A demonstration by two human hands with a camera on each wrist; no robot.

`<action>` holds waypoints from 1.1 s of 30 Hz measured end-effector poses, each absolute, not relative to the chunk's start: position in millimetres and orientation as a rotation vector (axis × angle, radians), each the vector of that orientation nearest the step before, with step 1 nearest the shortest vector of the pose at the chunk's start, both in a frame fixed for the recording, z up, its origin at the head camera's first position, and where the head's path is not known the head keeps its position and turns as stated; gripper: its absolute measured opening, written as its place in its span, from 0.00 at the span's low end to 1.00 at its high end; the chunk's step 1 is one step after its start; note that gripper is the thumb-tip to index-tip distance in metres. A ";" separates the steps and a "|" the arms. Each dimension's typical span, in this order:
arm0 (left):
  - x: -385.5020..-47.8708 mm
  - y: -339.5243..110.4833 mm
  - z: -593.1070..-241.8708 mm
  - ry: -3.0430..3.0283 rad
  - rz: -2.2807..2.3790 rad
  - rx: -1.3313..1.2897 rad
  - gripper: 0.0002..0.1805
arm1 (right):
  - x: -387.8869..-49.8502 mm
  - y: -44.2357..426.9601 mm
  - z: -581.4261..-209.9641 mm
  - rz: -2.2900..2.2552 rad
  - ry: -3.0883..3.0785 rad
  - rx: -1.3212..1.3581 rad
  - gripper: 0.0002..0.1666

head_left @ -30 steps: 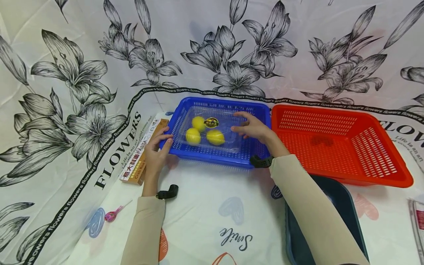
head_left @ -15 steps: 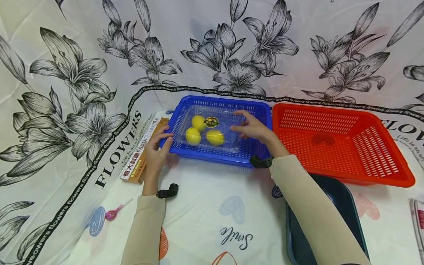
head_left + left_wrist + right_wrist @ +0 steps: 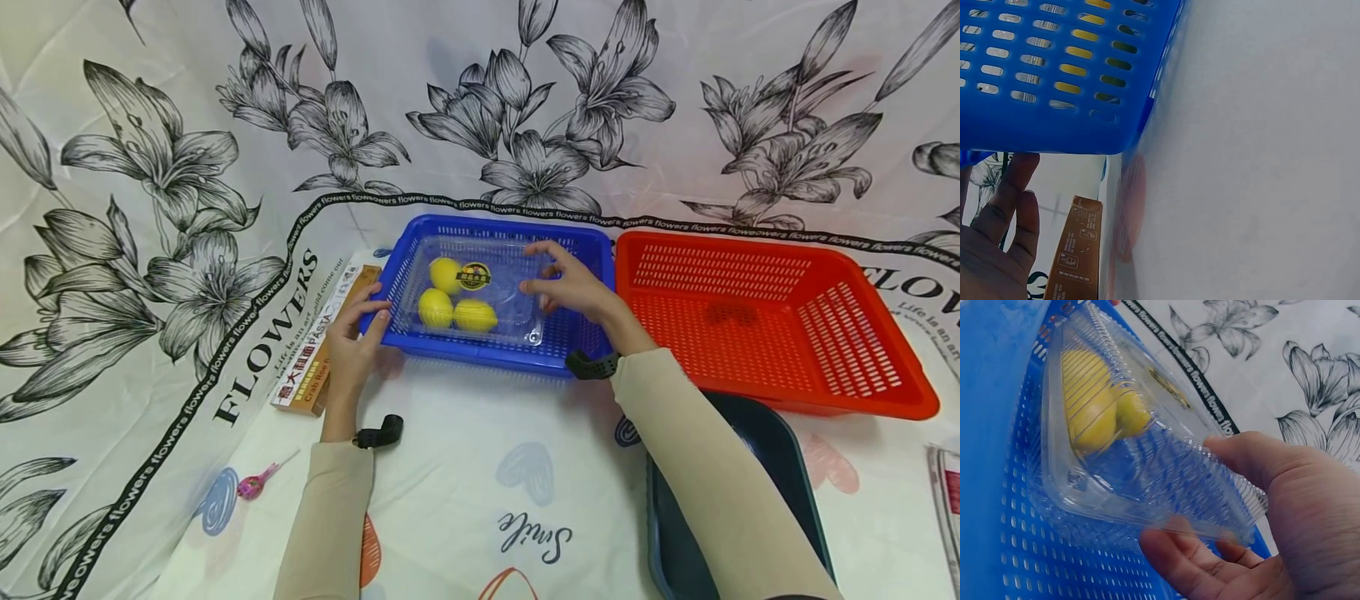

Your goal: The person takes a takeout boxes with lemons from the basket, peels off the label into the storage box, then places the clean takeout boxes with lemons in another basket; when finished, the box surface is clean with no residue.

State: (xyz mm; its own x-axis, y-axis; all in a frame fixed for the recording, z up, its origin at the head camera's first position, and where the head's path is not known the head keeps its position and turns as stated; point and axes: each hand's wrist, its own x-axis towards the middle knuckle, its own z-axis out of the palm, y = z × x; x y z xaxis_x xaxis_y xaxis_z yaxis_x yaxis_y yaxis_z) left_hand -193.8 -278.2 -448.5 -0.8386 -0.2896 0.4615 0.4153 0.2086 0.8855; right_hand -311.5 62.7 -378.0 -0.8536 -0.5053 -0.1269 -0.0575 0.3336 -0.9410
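A clear plastic clamshell box (image 3: pixel 510 292) holds yellow lemons (image 3: pixel 476 316), gathered in its left part, and has a black and gold label on its lid. It lies within the blue perforated basket (image 3: pixel 480 360). My right hand (image 3: pixel 573 287) grips the box's right end; in the right wrist view, the thumb is on the upper edge and the fingertips (image 3: pixel 1166 547) are beneath the lower rim. My left hand (image 3: pixel 358 333) touches the basket's left rim. In the left wrist view one finger (image 3: pixel 1022 165) reaches the rim's lower edge while the thumb stands apart from it.
A red perforated basket (image 3: pixel 735 350) stands right of the blue one. Before it is a dark teal tray (image 3: pixel 675 517), partly hidden by my right sleeve. A pasta box (image 3: pixel 311 379) lies at the left, with a pink lollipop-like item (image 3: pixel 251 487) nearer me. Floral cloth rises behind.
The lemons have shifted left inside the clamshell box, the front right one most. Its right end stays in my right hand. My left hand keeps its place at the basket rim.
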 end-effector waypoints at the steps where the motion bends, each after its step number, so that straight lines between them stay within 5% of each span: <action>1: -194.3 -277.4 -448.6 -1.940 -1.684 -0.118 0.11 | -311.3 63.4 -378.0 -1.550 2.201 -0.499 0.35; 33: -195.4 -277.3 -448.3 -1.894 -1.747 -0.127 0.12 | -297.6 98.4 -355.5 -1.781 2.224 -0.392 0.35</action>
